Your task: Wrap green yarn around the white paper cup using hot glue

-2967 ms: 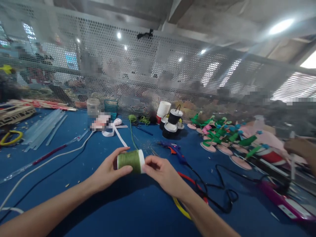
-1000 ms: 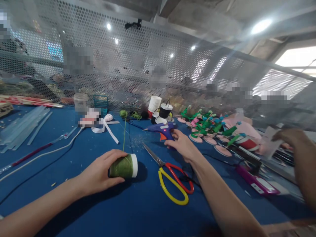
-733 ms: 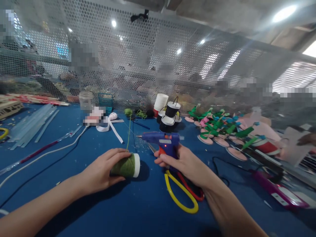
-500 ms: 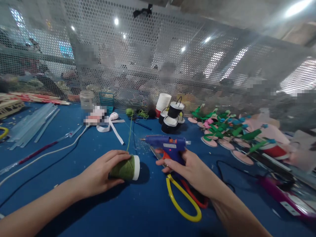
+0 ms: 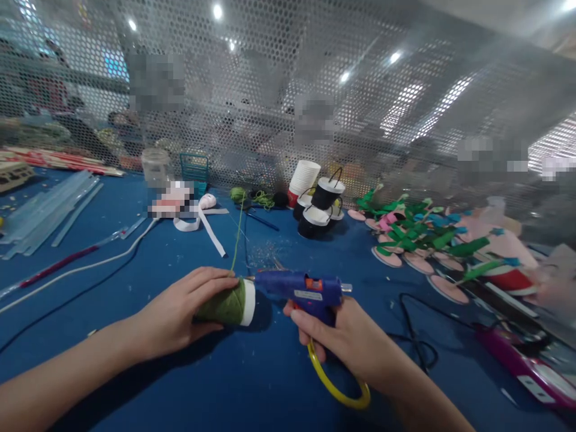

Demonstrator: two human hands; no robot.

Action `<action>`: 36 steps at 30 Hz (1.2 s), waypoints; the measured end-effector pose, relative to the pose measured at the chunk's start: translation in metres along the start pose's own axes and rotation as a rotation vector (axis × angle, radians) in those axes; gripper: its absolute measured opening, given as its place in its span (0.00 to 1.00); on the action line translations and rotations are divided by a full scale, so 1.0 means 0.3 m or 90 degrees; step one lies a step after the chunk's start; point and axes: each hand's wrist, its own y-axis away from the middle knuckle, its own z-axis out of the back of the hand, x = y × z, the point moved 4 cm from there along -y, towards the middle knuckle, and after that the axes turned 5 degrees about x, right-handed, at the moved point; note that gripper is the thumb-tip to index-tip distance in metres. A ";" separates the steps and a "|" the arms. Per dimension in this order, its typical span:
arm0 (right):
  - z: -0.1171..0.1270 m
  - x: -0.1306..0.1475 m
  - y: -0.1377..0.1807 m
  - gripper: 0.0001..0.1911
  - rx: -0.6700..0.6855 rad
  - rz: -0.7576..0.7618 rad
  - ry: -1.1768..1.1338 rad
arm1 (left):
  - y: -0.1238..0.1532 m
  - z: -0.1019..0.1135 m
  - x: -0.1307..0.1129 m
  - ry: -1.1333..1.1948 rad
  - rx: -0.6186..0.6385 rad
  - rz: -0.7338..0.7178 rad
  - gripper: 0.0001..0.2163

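Yarn-wrapped cup (image 5: 227,305), on its side, near centre of the blue table (image 5: 252,381): my left hand (image 5: 177,309) half-curls round it, apparently to steady it with the white rim (image 5: 249,302) exposed. My right hand (image 5: 357,330) wraps the hot-glue gun (image 5: 299,285), nozzle levelled leftward at that rim, contact unclear. Green yarn (image 5: 238,231) trails far.

Left of the green spool (image 5: 227,305), the left hand (image 5: 180,312) and forearm (image 5: 85,363) are bare. Right of it, the right hand (image 5: 348,336) is bare too.

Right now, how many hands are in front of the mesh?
2: the left hand around the green-wrapped cylinder, the right hand gripping the blue glue gun. More may be hidden.
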 end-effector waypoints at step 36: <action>0.001 0.006 0.022 0.11 -0.045 -0.031 0.112 | -0.011 0.015 -0.028 -0.028 0.025 -0.024 0.22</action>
